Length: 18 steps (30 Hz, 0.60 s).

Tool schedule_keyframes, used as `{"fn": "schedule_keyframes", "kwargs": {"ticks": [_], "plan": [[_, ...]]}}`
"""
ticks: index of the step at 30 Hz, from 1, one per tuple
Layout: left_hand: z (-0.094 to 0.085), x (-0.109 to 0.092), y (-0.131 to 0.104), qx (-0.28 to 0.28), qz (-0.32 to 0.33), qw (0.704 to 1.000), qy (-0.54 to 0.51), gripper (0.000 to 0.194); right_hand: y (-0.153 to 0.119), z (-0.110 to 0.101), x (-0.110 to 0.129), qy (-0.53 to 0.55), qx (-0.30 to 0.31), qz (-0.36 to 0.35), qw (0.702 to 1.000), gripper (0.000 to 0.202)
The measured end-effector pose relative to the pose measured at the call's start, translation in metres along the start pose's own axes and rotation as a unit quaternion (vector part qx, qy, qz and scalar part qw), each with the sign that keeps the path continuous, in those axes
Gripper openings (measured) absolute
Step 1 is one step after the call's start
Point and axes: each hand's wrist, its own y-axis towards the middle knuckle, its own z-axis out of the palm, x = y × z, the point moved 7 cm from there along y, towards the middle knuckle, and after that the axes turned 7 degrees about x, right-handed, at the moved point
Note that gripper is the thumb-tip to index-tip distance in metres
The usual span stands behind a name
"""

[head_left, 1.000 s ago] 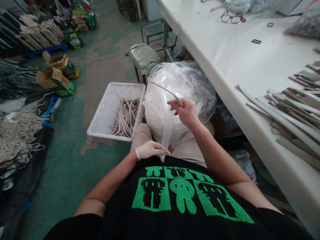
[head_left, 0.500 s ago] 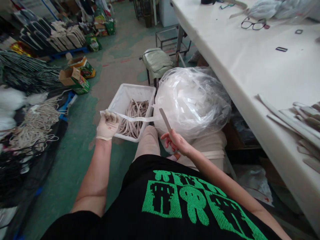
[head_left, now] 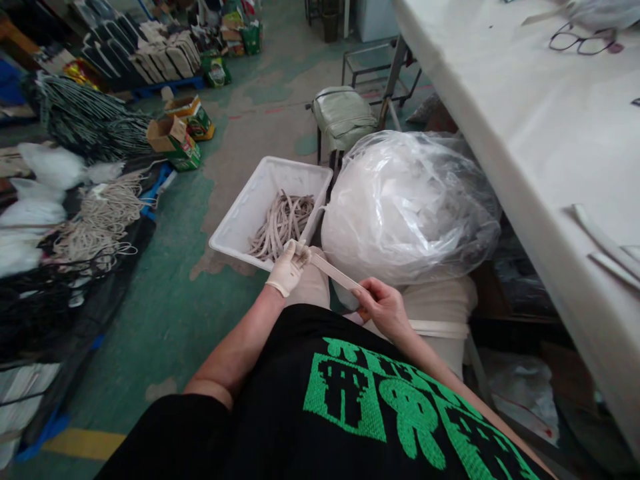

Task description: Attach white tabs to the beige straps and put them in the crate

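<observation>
Head view: your off-white-gloved left hand point(head_left: 290, 265) and bare right hand point(head_left: 384, 307) both pinch a flat, pale beige strap point(head_left: 337, 273), spanning between them near the bulging, clear plastic bag point(head_left: 400, 207). Likely risk: loose gloved pinch, strap twists or slips.

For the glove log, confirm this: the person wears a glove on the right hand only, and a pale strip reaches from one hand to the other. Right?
Not quite: the glove is on the left hand; the right hand is bare, as the head view shows. The pale strip does reach from hand to hand.
</observation>
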Motion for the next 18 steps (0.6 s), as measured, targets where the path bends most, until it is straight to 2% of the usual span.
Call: {"fn": "schedule_keyframes", "kwargs": {"ticks": [5, 11, 18], "plan": [[0.011, 0.011, -0.008, 0.016, -0.02, 1.0, 0.012, 0.017, 0.008, -0.007, 0.011, -0.099, -0.033, -0.054, 0.993, 0.033], [0.008, 0.023, -0.01, 0.025, -0.045, 0.999, 0.014, 0.02, 0.013, -0.005, 0.01, -0.153, -0.037, -0.06, 0.986, 0.034], [0.01, 0.025, -0.013, 0.021, -0.051, 0.998, 0.009, 0.019, 0.012, 0.0, 0.004, -0.19, -0.028, -0.054, 0.98, 0.033]]}}
